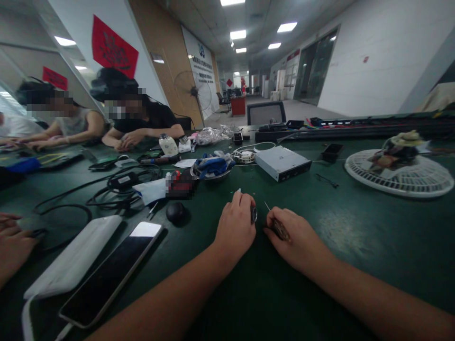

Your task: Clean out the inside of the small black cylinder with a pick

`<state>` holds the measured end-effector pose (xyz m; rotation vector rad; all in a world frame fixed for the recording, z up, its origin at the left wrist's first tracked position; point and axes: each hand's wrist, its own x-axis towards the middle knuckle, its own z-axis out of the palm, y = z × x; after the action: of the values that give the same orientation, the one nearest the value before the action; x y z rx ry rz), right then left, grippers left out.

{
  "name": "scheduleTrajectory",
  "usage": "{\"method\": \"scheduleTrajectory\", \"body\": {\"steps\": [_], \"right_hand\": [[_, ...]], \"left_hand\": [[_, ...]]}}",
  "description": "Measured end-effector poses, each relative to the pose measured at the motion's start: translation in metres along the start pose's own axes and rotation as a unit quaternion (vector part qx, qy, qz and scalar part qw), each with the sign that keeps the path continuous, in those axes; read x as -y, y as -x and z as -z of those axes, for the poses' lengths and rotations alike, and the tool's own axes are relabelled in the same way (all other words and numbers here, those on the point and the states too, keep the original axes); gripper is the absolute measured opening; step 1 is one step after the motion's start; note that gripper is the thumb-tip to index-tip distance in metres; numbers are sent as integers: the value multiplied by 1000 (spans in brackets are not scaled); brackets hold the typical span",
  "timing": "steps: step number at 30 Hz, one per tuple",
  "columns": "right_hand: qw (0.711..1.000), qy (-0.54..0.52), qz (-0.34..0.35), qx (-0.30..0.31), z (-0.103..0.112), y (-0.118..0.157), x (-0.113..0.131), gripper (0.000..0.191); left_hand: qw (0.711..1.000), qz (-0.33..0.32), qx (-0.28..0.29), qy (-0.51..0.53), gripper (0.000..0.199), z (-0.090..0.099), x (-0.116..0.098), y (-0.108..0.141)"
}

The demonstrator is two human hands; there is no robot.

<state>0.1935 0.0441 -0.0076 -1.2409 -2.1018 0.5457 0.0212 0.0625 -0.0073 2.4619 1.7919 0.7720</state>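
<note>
My left hand is closed around a small dark cylindrical part, whose round end faces my right hand. A small pale tip sticks up past the fingers; I cannot tell whether it belongs to that part. In my right hand is a screwdriver with a brownish, see-through handle. Its thin metal shaft points up and left, apart from the dark part. Both hands are low over the green tabletop, a small gap between them.
Beyond my hands lie a grey disc drive and a bowl of blue cloth. A white fan grille is at right. Leftward are a phone, a white power bank, black cables and a co-worker's hand.
</note>
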Motion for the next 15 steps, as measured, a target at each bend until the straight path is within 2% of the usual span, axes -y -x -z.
{"method": "scheduleTrajectory", "body": {"steps": [5,12,15], "right_hand": [[994,-104,-16,-36,5,-1,-3,19],[956,-261,-42,-126,2,-1,-7,26],[945,-291,-38,-145,2,-2,-7,28]], "left_hand": [[1000,3,4,25,23,-1,0,-1],[996,-31,7,85,22,3,0,-2],[993,-58,19,98,18,4,0,-2]]}}
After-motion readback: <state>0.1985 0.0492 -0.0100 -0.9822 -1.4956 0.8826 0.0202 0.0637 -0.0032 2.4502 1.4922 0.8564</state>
